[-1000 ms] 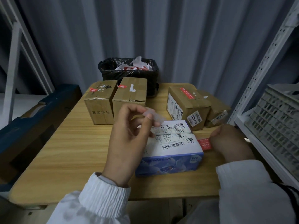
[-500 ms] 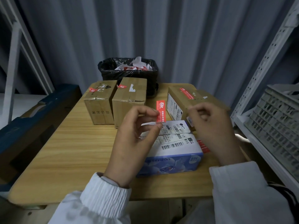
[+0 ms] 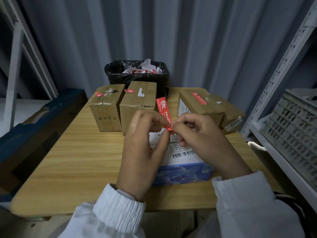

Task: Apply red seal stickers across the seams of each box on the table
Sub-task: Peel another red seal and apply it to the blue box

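Note:
A red seal sticker stands upright between my hands above the white-and-blue box at the table's front. My left hand pinches the sticker's lower part, and my right hand pinches its bottom end. Behind stand two brown cartons, the left carton and the middle carton, each with a small red sticker on top. At the right back, a third carton carries a long red sticker across its top, with a smaller carton beside it.
A black-lined bin full of sticker backing paper stands behind the wooden table. A grey plastic crate sits on a metal shelf rack at the right. A dark blue object lies to the left of the table.
My right hand rose from the table's right edge and came to the sticker. My left hand brought the red sticker up over the box, and both hands now pinch it.

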